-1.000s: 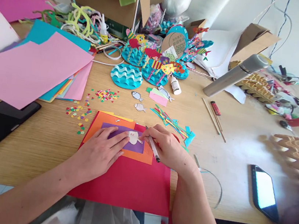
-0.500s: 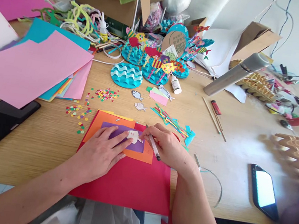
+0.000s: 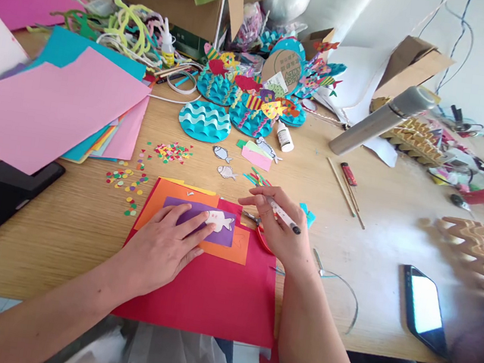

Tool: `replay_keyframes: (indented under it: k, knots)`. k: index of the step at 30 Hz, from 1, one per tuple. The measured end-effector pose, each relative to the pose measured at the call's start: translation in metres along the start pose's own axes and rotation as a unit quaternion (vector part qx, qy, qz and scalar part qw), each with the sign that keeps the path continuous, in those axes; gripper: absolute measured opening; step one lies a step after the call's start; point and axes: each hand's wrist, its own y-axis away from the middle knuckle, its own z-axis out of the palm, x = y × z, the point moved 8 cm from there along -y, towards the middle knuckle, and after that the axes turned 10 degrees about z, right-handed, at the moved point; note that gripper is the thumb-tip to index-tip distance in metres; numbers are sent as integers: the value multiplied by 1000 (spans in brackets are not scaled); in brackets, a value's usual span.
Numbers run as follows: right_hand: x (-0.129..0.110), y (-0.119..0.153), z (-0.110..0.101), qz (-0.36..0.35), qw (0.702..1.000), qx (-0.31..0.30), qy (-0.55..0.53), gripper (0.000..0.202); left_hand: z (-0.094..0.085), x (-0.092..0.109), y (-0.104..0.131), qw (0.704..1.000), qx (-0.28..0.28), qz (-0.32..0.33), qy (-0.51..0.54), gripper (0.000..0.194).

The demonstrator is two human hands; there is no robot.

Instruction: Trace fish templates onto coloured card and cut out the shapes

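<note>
My left hand [image 3: 164, 249] lies flat with its fingers spread, pressing a white paper fish [image 3: 220, 220] onto a purple sheet [image 3: 224, 238]. Part of the fish is hidden beneath the fingertips. The purple sheet rests on an orange sheet [image 3: 238, 254], which lies on a larger red sheet [image 3: 216, 304]. To the right, my right hand [image 3: 283, 226] is raised off the paper with a pen [image 3: 283, 214] held between thumb and fingers. Under that hand, red-handled scissors [image 3: 264, 242] are partly covered.
Paper fish cutouts [image 3: 226, 172], confetti [image 3: 174, 153] and a small glue bottle [image 3: 285, 137] lie beyond the sheets. Blue wavy discs [image 3: 204, 122] stand behind. At right are a grey flask [image 3: 380, 122], thin sticks [image 3: 341, 186] and a phone [image 3: 426, 309]; at left, coloured paper [image 3: 54, 107].
My right hand has lifted away from the fish's tail and moved right with the pen, uncovering the tail and scissors. My left hand has stayed in place.
</note>
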Motion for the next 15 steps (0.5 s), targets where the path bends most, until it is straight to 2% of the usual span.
replay_keyframes:
  k: [5,9,12,15]
  knots:
    - [3,-3,8,14,996,9,-85,32,0,0,1,1000,4,-4,0,40]
    - [7,-6,28,45,992,-13,-117,36,0,1,1,1000,0,-6,-6,39]
    - [13,-9,46,72,989,-40,-123,32,2,2,1,1000,-9,-9,-5,41]
    - [18,-10,55,73,991,-39,-109,25,2,2,0,1000,-10,-7,-7,43]
